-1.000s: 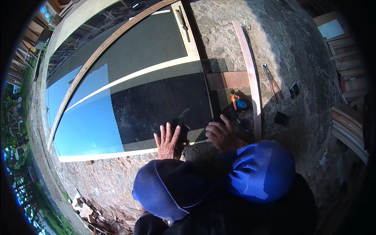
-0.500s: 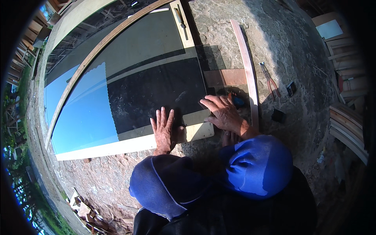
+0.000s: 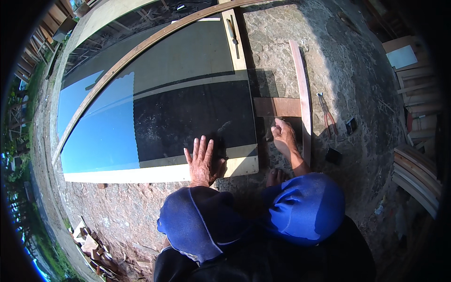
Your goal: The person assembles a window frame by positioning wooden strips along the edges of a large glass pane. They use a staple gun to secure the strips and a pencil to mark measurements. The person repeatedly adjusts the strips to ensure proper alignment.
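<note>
A dark, reflective glass pane (image 3: 188,117) lies on a pale wooden frame (image 3: 127,175) on the ground before me. My left hand (image 3: 201,164) rests flat with fingers spread across the pane's near edge and the frame's near rail. Just right of the pane's corner, my right hand (image 3: 284,137) is raised clear of the glass, its fingers curled together. Whatever they hold, if anything, is too hard to make out. Beyond that hand, a reddish-brown board (image 3: 277,107) lies between the frame and a long pale wooden strip (image 3: 302,89).
A wooden-handled tool (image 3: 231,32) lies on the frame's far right end. Pliers with orange handles (image 3: 327,115) and two small black objects (image 3: 334,155) sit on the rough ground at right. Stacked boards (image 3: 416,174) stand farther right; wood scraps (image 3: 91,244) lie at lower left.
My right hand has left the pane's corner, moved right and curled its fingers. An orange-and-blue thing beside it no longer shows. My left hand stays on the glass; the view has shifted slightly.
</note>
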Demonstrator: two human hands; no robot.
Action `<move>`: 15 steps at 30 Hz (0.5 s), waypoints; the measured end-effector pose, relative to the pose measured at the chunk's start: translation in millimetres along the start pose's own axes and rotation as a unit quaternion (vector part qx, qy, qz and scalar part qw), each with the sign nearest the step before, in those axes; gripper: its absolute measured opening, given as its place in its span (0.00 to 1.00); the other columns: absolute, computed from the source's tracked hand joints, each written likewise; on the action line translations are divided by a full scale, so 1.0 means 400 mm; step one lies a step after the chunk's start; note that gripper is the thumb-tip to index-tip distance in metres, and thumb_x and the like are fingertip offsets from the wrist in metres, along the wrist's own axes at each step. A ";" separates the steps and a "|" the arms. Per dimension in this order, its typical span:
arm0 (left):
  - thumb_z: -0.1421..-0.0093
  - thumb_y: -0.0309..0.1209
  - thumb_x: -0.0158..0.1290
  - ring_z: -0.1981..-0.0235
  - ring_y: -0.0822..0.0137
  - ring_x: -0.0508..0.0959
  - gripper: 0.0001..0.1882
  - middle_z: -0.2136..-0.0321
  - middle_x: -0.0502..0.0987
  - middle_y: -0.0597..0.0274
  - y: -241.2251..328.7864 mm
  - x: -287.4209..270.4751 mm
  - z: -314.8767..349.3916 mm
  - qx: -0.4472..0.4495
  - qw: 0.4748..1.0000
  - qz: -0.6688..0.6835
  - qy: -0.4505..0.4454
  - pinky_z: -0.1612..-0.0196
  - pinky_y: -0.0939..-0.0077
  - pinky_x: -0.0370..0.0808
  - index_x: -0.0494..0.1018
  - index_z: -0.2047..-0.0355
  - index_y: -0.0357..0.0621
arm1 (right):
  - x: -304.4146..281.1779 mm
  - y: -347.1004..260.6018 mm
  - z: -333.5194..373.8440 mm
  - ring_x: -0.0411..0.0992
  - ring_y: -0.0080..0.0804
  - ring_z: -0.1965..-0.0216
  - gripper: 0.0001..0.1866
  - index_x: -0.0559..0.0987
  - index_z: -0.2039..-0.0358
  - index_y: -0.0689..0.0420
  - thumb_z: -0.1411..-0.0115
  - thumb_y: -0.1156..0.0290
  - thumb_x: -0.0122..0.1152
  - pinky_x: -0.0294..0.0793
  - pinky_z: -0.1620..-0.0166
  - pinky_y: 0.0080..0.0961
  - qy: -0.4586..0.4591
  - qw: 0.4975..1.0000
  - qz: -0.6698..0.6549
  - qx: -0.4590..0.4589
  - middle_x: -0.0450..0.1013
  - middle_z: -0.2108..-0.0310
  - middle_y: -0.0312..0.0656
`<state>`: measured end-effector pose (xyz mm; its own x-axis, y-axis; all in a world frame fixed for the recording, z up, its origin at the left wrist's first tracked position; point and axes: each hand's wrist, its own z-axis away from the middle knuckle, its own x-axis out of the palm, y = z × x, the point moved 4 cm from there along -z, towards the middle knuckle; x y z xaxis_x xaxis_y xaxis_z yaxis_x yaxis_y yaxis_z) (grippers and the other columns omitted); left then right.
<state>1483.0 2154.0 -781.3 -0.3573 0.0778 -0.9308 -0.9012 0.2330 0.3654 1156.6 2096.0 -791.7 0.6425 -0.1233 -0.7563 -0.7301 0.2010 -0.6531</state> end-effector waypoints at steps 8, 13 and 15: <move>0.42 0.54 0.60 0.25 0.47 0.49 0.44 0.26 0.53 0.54 0.000 0.006 0.006 0.000 1.000 -0.002 0.022 0.28 0.30 0.36 0.59 0.29 0.56 | 0.001 -0.030 0.057 0.76 0.52 0.51 0.21 0.77 0.45 0.66 0.36 0.69 0.56 0.74 0.46 0.41 -0.053 0.998 -0.019 0.007 0.77 0.57 0.59; 0.42 0.54 0.61 0.25 0.49 0.50 0.43 0.26 0.54 0.55 0.006 0.000 0.006 -0.026 1.000 0.001 0.000 0.28 0.32 0.37 0.61 0.29 0.56 | 0.025 -0.053 0.091 0.77 0.51 0.59 0.17 0.79 0.50 0.66 0.38 0.73 0.59 0.76 0.50 0.43 -0.031 0.998 -0.016 -0.058 0.79 0.63 0.54; 0.40 0.53 0.60 0.25 0.49 0.50 0.41 0.26 0.55 0.55 0.009 -0.009 0.007 -0.032 0.999 0.002 -0.010 0.28 0.32 0.38 0.61 0.30 0.55 | 0.044 -0.056 0.099 0.76 0.49 0.61 0.16 0.79 0.50 0.65 0.38 0.72 0.60 0.76 0.55 0.42 -0.070 0.995 -0.032 -0.056 0.77 0.66 0.52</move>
<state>1481.8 2157.1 -776.6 -0.3567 0.0990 -0.9289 -0.9136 0.1706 0.3690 1193.7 2127.7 -788.8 0.7090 0.0062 -0.7052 -0.7029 0.0871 -0.7059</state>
